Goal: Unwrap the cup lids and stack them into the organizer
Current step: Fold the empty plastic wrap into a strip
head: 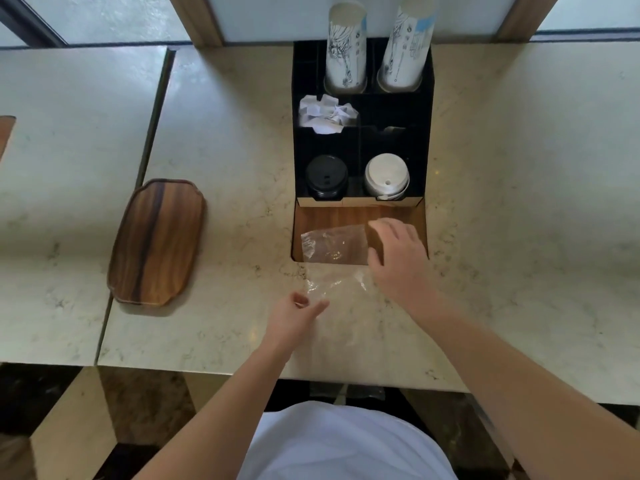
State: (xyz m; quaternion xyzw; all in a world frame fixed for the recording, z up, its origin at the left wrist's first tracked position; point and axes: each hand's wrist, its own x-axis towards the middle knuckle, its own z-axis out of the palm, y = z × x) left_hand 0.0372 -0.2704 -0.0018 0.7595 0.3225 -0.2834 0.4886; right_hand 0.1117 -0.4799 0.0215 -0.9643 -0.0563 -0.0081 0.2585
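Far left: wooden tray [157,241], empty, flat on the pale marbled worktop [225,140]. Near centre: left hand [294,318], fingers [318,306] loosely curled, thumb and forefinger pinching the near end of a clear plastic wrapper [332,285]. Centre: wrapper stretched from the worktop up over the near wooden front panel [332,216] of the black organizer [298,140]; contents of the wrapper not discernible. Within the organizer, near row: stack of black cup lids [326,176] in the left compartment, stack of white cup lids [387,176] in the right compartment. Middle row, left: crumpled white paper [327,114]. Far row: two upright stacks of printed paper cups [347,46], side by side. Right of centre: right hand [398,251], palm down, fingers spread and bent over the far right end of the wrapper, against the wooden panel just near of the white lids.
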